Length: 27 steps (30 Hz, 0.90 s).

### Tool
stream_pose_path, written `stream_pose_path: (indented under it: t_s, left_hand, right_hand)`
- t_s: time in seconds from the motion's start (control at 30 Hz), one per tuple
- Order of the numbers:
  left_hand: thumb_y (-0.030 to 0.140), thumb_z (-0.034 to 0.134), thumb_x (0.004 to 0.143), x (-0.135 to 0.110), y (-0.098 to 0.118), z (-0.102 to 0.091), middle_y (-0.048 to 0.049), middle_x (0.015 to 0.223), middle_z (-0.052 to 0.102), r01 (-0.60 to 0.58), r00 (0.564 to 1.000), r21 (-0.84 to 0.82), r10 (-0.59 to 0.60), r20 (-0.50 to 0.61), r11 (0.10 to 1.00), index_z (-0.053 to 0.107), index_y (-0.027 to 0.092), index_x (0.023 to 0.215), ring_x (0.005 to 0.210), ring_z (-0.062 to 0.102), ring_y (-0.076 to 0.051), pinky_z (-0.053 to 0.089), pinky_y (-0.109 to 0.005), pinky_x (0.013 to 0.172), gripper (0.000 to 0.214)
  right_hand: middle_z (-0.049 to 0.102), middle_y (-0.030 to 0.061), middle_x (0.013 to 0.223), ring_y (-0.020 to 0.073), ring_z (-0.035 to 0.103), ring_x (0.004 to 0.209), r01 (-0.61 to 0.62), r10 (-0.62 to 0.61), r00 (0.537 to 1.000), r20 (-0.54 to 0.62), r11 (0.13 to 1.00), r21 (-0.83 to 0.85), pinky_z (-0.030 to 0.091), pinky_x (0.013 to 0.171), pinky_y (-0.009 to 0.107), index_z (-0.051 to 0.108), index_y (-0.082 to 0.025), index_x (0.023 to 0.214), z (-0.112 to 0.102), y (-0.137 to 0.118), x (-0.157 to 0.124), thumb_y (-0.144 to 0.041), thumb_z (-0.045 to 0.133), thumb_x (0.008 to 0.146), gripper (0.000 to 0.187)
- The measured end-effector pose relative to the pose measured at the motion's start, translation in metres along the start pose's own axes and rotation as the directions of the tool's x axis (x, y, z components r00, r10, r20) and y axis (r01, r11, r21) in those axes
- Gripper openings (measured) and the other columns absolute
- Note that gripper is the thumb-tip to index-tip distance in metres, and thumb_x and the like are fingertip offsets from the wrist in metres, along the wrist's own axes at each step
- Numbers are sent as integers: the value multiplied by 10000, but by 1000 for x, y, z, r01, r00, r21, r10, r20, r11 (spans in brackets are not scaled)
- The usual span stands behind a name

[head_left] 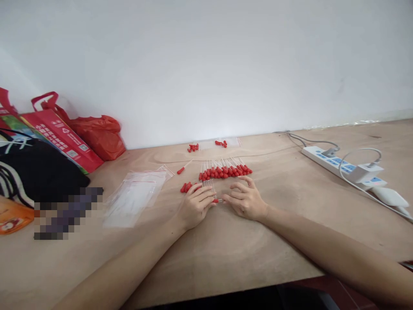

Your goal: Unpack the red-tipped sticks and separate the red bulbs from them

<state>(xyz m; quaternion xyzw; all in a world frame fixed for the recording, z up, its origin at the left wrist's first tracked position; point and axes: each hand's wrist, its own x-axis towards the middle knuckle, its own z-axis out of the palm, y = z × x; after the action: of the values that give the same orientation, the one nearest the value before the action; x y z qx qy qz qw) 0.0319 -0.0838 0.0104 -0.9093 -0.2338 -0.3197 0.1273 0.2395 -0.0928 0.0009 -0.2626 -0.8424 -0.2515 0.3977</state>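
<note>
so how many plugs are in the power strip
2: a grey plug near the far end of the strip and a white adapter toward its near end. Others may be hidden behind them.

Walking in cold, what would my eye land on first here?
A row of droppers with bright red caps lies mid-table, against the pale wood. Just in front of it, the left hand and right hand meet at a single dropper. Red bags sit far left by the wall, and a white power strip lies to the right.
</note>
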Motion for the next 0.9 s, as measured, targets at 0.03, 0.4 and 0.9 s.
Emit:
stream_pose_path:
  t_s: [0.03,0.4,0.9]
  left_hand:
    - [190,493,834,0,0,-1,2,936,677,-3,1000,-6,3,-2,1000,609,197,834,968,580,-158,379,-366,903,117]
    - [145,449,842,-2,2,-6,1,900,683,0,999,-32,2,38,999,611,200,820,962,586,-149,366,-368,912,173]
    - [183,469,831,-23,-19,-26,-41,831,612,265,948,-22,-265,-174,964,608,188,864,787,562,-138,471,-284,723,143]
  right_hand:
    - [602,-49,571,116,510,756,3,-3,1000,-4,1000,-10,219,941,384,619,-230,815,0,0,0,-220,526,804,94]
    - [601,-50,548,124,524,757,-38,39,996,86,999,-12,191,945,398,615,-255,792,-4,-2,0,-244,474,834,148]
    - [612,-26,591,117,485,655,-267,266,962,62,964,14,257,834,349,652,-243,815,-10,15,-13,-259,495,816,158]
